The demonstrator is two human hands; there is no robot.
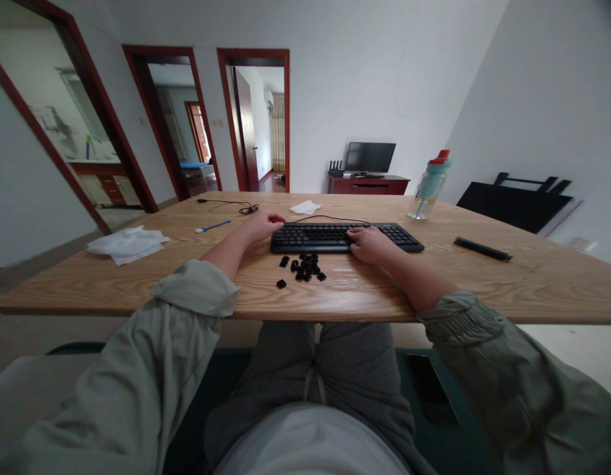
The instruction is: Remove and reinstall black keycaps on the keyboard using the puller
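Observation:
A black keyboard [310, 235] lies on the wooden table in front of me, with some keys apparently off. At its upper left corner, my left hand [262, 226] has its fingers curled against the keyboard's edge. My right hand [369, 244] rests over the right-middle keys, fingers and thumb drawn together; whatever they pinch is too small to make out. Just below the keyboard is a loose pile of black keycaps [308, 265], with a single keycap [281, 284] apart from it at the near left.
White tissues [130, 244] and a small blue brush [212, 227] lie left, near a coiled cable [249, 209]. Another tissue [305, 207] sits behind the keyboard. At right are a water bottle [429, 186] and a black strip [482, 249]. A phone [431, 389] lies beside my leg.

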